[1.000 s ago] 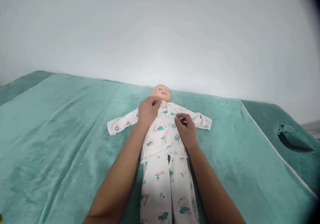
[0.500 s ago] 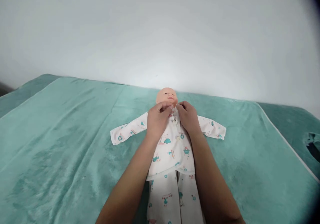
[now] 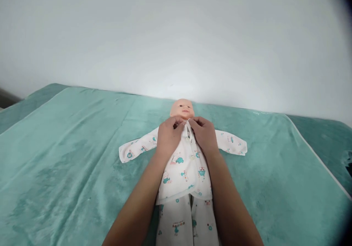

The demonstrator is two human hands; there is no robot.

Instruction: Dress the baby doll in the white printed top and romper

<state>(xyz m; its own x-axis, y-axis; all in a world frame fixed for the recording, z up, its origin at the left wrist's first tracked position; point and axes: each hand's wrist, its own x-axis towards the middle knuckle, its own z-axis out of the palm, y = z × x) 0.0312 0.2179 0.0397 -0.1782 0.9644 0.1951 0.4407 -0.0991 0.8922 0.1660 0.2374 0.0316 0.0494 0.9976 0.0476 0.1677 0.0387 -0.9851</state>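
Observation:
A baby doll (image 3: 182, 108) lies on its back, head toward the wall, dressed in a white printed shirt (image 3: 180, 176) and matching trousers (image 3: 176, 224). Its sleeves spread out to both sides. My left hand (image 3: 171, 134) pinches the shirt's front edge at the collar, just below the doll's chin. Opposite it, my right hand (image 3: 204, 133) pinches the other front edge, and the two edges meet between my fingertips. A small gap shows in the shirt front under my fingers, with pale buttons lower down. My fingertips partly hide the collar.
A green plush cover (image 3: 82, 158) with several wrinkles spreads beneath the doll. Behind it rises a plain pale wall (image 3: 176, 37). A darker green strip (image 3: 319, 132) lies past a light seam at the right, with a dark patch at the far right edge.
My hands have drawn the two collar edges together, and the shirt front is pulled up a little between them. The view has shifted slightly.

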